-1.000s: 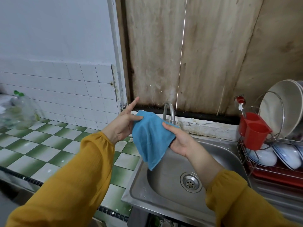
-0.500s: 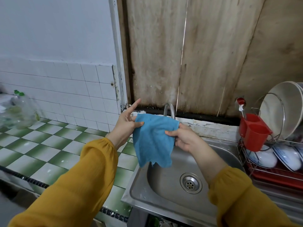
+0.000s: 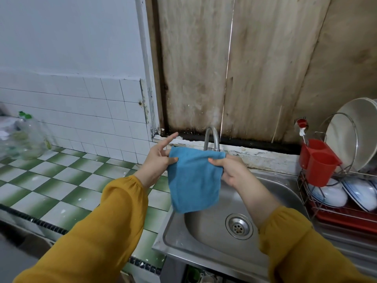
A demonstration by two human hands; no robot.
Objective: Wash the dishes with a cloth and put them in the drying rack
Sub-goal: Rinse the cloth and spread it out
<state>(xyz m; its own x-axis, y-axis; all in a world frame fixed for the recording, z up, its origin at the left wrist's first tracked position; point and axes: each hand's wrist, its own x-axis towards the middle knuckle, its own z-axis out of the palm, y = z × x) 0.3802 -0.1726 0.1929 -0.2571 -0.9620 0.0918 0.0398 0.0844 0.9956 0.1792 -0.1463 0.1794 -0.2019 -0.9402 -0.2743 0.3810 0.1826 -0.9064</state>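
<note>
A green-and-white checked tile counter (image 3: pixel 61 180) runs below white wall tiles (image 3: pixel 81 103) to a steel sink (image 3: pixel 175 248). Behind the sink are stained wooden boards (image 3: pixel 244 68) and a curved tap (image 3: pixel 212 137). Both hands hold a blue cloth (image 3: pixel 193 182) spread out above the sink's left rim, just in front of the tap. The left hand (image 3: pixel 157 160) pinches the upper left corner under its thumb, index finger stretched straight. The right hand (image 3: pixel 230 170) pinches the upper right corner, thumb on the front and the other fingers curled behind. The only dishes in view, bowls (image 3: pixel 328 195) and plates (image 3: pixel 355 135), already sit in the drying rack (image 3: pixel 318 210) right of the sink, beside a red cutlery holder (image 3: pixel 320 168). The washing therefore looks largely done, with perhaps only the cloth left to deal with, though more dishes may lie outside the frame. A clear plastic bottle (image 3: pixel 26 137) stands at the counter's far left.
</note>
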